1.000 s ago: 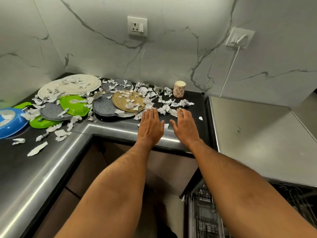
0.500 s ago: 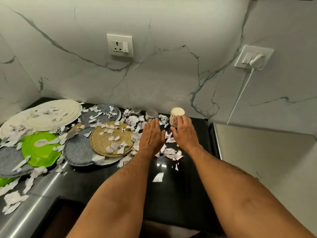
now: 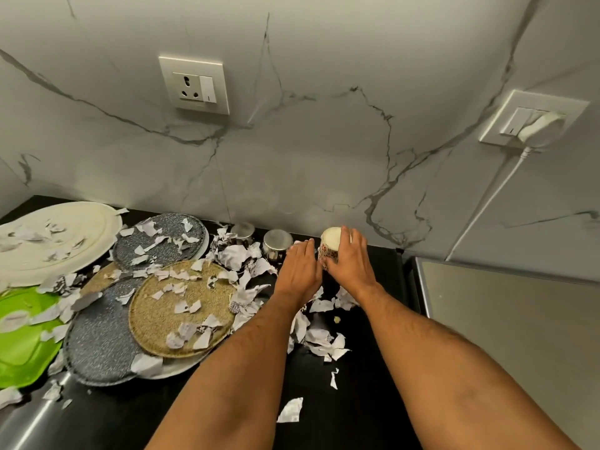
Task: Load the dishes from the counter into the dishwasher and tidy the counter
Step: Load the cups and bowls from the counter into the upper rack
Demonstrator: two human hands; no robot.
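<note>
One upright paper cup [image 3: 330,247], right-hand [image 3: 349,264] grip.

1. We see a patterned paper cup [image 3: 328,247] upright at the back of the black counter [image 3: 363,401], at about 1 o'clock from its middle, close to the wall.
2. Two small steel bowls [image 3: 277,243] sit upside down at 12 o'clock.
3. A gold round plate [image 3: 181,308] overlaps speckled grey plates [image 3: 97,349] at 9 o'clock; a cream plate [image 3: 61,238] and a green plate [image 3: 22,336] lie further left.
4. Torn paper scraps [image 3: 233,254] litter plates and counter.
</note>
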